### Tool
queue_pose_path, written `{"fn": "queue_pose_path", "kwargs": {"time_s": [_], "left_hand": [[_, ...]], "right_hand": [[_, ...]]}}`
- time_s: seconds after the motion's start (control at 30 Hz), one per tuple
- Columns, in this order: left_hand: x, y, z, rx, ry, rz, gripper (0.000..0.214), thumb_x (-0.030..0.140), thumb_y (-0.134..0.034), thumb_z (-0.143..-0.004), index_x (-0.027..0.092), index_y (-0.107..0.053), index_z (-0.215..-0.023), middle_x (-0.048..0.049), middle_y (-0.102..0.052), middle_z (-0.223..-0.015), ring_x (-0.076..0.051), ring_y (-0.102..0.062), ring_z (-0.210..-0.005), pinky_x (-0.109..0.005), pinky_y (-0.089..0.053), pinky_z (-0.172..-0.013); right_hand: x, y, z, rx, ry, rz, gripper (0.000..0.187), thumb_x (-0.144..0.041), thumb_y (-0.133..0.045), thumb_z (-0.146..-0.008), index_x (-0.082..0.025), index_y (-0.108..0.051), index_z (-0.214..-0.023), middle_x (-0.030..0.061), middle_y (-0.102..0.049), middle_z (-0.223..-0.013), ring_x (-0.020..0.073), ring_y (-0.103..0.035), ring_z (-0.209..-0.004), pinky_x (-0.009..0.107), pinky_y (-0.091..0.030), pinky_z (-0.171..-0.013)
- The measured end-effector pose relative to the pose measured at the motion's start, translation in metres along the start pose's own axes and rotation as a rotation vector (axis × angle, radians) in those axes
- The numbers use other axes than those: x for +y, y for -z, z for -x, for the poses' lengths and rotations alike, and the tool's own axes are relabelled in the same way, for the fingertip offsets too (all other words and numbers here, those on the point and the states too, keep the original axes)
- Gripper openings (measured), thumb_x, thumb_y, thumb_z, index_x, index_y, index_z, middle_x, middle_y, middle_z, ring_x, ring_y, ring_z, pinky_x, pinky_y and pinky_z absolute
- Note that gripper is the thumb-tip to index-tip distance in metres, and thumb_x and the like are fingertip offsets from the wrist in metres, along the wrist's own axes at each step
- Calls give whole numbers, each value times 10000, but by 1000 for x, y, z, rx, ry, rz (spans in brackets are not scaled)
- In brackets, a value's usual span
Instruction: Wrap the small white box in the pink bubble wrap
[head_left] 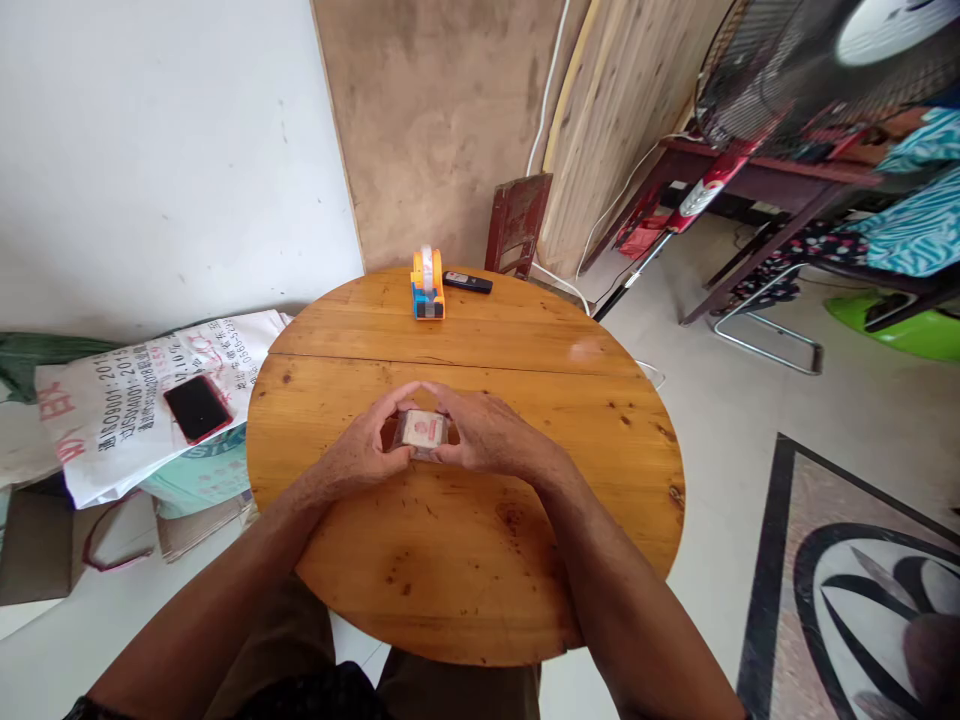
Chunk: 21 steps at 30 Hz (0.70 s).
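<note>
A small white pack with red print (424,429), see-through around its edges like a clear case or wrap, is between my hands over the middle of the round wooden table (450,570). My left hand (367,445) curves around its left side, with the thumb at the near left corner. On the other side my right hand (487,432) grips the right edge between thumb and fingers. The index fingertips of both hands meet in an arch beyond the pack. Whether the pack rests on the tabletop or is slightly raised, I cannot tell.
At the table's far edge stand an orange and blue tape dispenser (428,285) and a black remote (468,282). A phone (198,408) lies on a printed white sack (112,400) at left. A chair (517,225) stands behind; a fan (795,70) is at upper right.
</note>
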<state>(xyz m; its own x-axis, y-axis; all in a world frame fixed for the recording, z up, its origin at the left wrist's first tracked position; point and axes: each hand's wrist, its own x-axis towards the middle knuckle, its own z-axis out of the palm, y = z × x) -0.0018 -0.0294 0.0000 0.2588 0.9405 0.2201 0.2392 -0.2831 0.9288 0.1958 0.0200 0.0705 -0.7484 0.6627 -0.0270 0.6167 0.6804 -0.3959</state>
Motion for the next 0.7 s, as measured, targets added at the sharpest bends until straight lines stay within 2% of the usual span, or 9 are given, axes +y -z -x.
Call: {"fn": "queue_pose_path", "kwargs": {"time_s": [0.13, 0.2, 0.3, 0.43, 0.53, 0.7], "left_hand": [[-6, 1, 2, -18, -1, -12, 781, 144, -616, -753, 198, -343, -1482, -136, -565, -1330, -252, -596, -1175, -422, -476, -1028], [-8, 3, 2, -31, -19, -25, 785, 139, -609, -745, 191, -345, -1482, -159, -508, -1413, -281, -546, -1255, -445, -450, -1061], [-8, 6, 3, -18, -58, -78, 778, 134, -607, -729, 184, -371, -1468, -164, -485, -1437, -302, -491, -1317, -472, -400, -1108], [-4, 8, 3, 15, -70, -111, 765, 165, -621, -736, 164, -378, -1461, -171, -515, -1408, -302, -511, -1295, -475, -396, -1106], [-3, 7, 2, 21, -59, -118, 731, 191, -635, -745, 167, -410, -1441, -165, -539, -1397, -298, -536, -1266, -471, -416, -1084], [1, 7, -2, 28, -115, -188, 523, 195, -631, -743, 191, -591, -1264, -110, -634, -1249, -268, -594, -1153, -431, -468, -1019]], "right_hand": [[6, 4, 4, -18, 32, -23, 678, -391, -754, -767, -204, -495, -1365, 114, -688, -1198, 283, -652, -1044, 359, -477, -818], [10, 8, 6, 15, 61, -79, 669, -395, -769, -754, -223, -523, -1351, 105, -671, -1246, 276, -642, -1084, 380, -489, -871], [13, 13, 10, 101, 27, -167, 502, -330, -720, -809, -240, -590, -1286, 79, -684, -1231, 230, -663, -1035, 350, -515, -843], [8, 10, 13, 196, 19, -162, 256, -199, -601, -874, -198, -684, -1116, 72, -726, -1076, 203, -672, -944, 339, -517, -825], [5, -1, 13, 248, 61, -128, 283, -124, -512, -891, -205, -701, -1085, 81, -702, -1095, 201, -661, -976, 350, -509, -860], [5, -19, 10, 317, 91, -135, 381, -95, -468, -883, -246, -707, -1139, 87, -657, -1172, 204, -638, -1049, 366, -514, -895]]}}
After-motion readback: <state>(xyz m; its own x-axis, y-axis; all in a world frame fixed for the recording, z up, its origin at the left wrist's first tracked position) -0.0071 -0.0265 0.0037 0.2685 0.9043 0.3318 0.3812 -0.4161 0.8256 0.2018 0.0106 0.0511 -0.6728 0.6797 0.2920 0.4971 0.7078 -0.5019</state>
